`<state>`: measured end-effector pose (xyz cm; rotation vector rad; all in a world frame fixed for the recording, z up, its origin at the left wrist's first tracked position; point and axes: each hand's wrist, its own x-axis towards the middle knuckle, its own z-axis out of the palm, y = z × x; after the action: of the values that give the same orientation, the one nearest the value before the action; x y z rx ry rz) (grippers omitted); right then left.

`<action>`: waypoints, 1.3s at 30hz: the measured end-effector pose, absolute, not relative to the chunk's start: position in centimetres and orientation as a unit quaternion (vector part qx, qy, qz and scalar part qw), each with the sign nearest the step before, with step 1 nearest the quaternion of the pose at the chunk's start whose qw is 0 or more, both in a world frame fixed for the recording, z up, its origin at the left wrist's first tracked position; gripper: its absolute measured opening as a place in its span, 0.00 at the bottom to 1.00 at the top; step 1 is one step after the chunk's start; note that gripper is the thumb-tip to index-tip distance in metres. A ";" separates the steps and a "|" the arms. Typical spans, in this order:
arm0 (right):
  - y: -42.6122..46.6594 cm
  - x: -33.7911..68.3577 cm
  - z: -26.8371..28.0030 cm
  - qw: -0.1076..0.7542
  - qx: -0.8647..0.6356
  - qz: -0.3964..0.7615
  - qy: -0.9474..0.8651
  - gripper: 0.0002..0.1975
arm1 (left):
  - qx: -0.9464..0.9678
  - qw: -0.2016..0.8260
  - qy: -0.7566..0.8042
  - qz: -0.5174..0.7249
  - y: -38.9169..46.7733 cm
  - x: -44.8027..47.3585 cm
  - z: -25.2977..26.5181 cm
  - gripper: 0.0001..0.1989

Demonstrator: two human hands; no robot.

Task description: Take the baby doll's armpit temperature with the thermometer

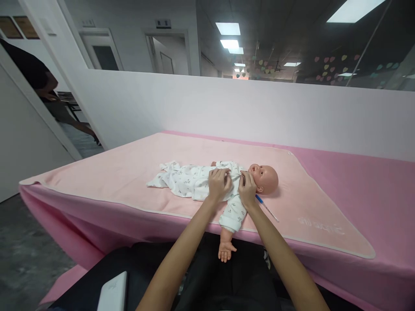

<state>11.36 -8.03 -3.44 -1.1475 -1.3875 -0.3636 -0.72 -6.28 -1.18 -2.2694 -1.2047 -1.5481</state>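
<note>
A baby doll (267, 179) lies on its back with its bare head to the right, wearing a white printed baby outfit (186, 180). My left hand (219, 185) is on the chest of the outfit, fingers bent and closed on the cloth. By the doll's neck, my right hand (247, 188) pinches the front of the outfit near the collar. What lies between the fingertips is partly hidden. One doll arm (226, 247) hangs over the table's near edge, between my forearms. The outfit's leg end lies loose and flat at the left.
Under the doll is a light pink mat (123, 172) on a darker pink tablecloth (382, 203). A thin pen-like stick with a blue end (267, 208) lies beside my right wrist. A white flat device (113, 293) rests at lower left. Another person (45, 86) stands beyond the doorway.
</note>
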 end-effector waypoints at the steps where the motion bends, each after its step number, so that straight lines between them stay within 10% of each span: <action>1: -8.1 11.4 -3.4 0.608 -0.495 -0.161 -0.599 0.13 | -0.750 0.068 -0.407 -0.517 -6.2 -1.3 -1.2 0.08; 39: -8.8 10.8 -2.5 0.521 -0.443 -0.204 -0.701 0.07 | -0.760 0.085 -0.415 -0.492 -7.0 -2.0 -1.7 0.08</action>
<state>10.76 -8.83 -2.48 -1.0624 -1.6791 -0.4900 -1.98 -6.97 -1.73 -2.2676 -1.2391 -1.4670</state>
